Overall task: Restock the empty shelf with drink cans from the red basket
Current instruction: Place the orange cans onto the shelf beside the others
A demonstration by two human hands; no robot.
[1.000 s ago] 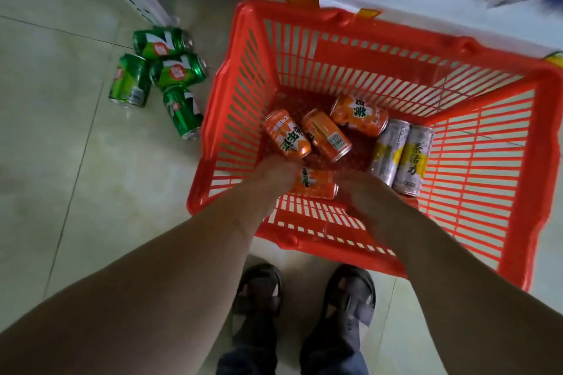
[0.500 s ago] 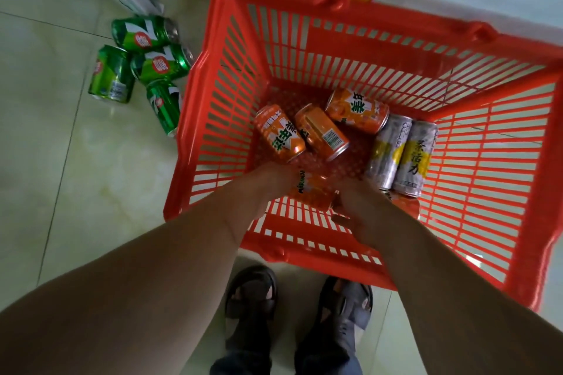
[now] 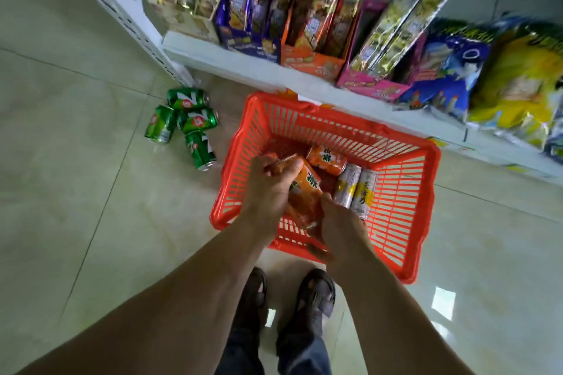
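The red basket stands on the floor against the bottom shelf. My left hand is shut on orange cans lifted above the basket's near-left part. My right hand grips the lower end of an orange can beside them; how many cans each hand holds is hidden. One orange can and two silver-yellow cans still lie on the basket's bottom.
Several green cans lie on the tiled floor left of the basket, by the white shelf upright. The bottom shelf carries snack boxes and chip bags. My sandalled feet stand just in front of the basket.
Both hands have closed on orange cans and lifted them off the basket's bottom. My head has risen and tilted up, so the shelf with snacks has come into view.
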